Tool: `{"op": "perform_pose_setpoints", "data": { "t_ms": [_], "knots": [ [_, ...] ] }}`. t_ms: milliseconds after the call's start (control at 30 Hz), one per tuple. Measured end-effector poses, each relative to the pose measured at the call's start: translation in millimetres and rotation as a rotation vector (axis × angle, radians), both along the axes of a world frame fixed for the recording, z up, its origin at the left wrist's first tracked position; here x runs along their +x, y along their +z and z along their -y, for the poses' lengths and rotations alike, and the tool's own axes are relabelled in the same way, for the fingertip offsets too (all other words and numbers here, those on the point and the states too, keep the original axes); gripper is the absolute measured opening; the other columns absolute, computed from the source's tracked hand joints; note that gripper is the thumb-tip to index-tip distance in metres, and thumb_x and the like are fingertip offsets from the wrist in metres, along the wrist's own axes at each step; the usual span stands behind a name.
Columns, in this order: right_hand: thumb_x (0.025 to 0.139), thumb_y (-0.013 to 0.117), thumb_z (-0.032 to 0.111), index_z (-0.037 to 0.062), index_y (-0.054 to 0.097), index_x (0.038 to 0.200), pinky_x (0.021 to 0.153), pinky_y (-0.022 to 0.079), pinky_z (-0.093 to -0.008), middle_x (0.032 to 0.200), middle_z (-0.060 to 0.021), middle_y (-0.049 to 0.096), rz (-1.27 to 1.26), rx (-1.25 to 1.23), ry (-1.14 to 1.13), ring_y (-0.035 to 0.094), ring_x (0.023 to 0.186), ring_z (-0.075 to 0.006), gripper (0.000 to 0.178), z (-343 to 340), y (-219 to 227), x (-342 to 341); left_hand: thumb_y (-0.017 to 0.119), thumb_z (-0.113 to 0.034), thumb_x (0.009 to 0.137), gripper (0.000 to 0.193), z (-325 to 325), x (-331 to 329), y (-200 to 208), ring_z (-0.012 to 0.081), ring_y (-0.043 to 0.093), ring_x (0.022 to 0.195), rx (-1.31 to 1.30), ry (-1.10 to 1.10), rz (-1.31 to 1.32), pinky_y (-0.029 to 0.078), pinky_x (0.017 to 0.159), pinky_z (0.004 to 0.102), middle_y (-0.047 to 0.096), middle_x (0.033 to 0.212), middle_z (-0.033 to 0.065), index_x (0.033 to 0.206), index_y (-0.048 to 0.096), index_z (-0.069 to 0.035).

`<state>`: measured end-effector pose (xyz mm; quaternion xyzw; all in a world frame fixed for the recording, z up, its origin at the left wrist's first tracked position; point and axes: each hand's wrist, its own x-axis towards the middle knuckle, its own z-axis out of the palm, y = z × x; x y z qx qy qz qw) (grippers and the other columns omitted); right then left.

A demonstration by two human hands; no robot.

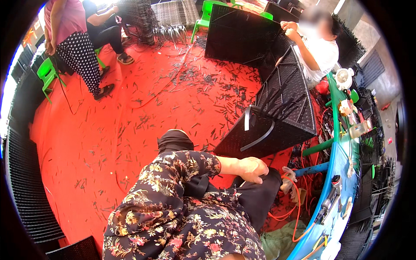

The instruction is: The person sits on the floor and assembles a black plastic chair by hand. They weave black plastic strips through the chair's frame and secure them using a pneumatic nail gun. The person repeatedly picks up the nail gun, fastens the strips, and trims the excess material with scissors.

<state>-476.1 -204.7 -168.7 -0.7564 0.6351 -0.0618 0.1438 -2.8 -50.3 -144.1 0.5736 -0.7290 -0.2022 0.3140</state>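
My left hand (253,170) reaches across to the right, above my dark-trousered right knee (262,190). Its fingers are curled in; whatever they hold, if anything, is hidden. A little skin of my right arm may show at the lower edge, but my right hand is out of sight. Just beyond my left hand stands a black woven rattan furniture piece (273,132), tilted on the floor. Loose dark strips (288,108) stick out of it, and two grey curved strips (260,138) hang at its near side. My left hand does not touch it.
Black strip offcuts litter the red floor covering (99,143). A co-worker (318,52) in white works beside more black woven panels (242,34); two other people are far left near green chairs (47,73). A blue-green bench (325,234) at right carries tools, a small fan (344,78) and an orange hose.
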Motion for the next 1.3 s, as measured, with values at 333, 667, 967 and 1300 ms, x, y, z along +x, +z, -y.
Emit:
{"op": "perform_pose_setpoints", "data": {
  "t_ms": [333,667,967,1300],
  "knots": [
    [0.081,0.055,0.004,-0.001,0.053,0.122,0.09,0.046,-0.0366,0.11,-0.0191,0.062,-0.26,-0.396,0.165,0.059,0.104,-0.0282,0.041,173,249,-251,0.067,-0.024,0.074,0.032,2,-6,28,0.035,0.058,0.087,-0.169,-0.046,-0.021,0.049,0.074,0.0421,0.06,0.091,0.0153,0.096,0.059,-0.001],
    [0.08,0.065,0.007,-0.0008,0.061,0.106,0.079,0.05,-0.0278,0.095,-0.0106,0.066,0.635,0.07,1.06,0.064,0.086,-0.0157,0.027,36,182,343,0.067,-0.021,0.074,0.029,-14,-5,68,0.0315,0.058,0.078,-0.102,-0.07,0.294,0.047,0.07,0.041,0.054,0.085,0.0125,0.093,0.056,-0.002],
    [0.081,0.065,0.012,-0.0006,0.049,0.067,0.051,0.035,-0.0241,0.058,-0.0014,0.046,0.895,0.193,1.141,0.039,0.056,-0.0056,0.024,31,160,454,0.056,-0.019,0.058,0.014,47,27,127,0.0238,0.052,0.065,-0.824,0.119,0.542,0.045,0.063,0.0353,0.048,0.07,0.0072,0.062,0.05,-0.007],
    [0.09,0.054,0.011,0.003,0.055,0.076,0.062,0.04,-0.019,0.073,0.0045,0.055,1.021,0.323,1.071,0.047,0.068,-0.0025,0.016,54,139,459,0.063,-0.019,0.068,0.02,53,67,130,0.0266,0.056,0.07,-0.671,0.464,0.61,0.043,0.065,0.0387,0.051,0.076,0.0098,0.075,0.054,-0.003]
  ]
}}
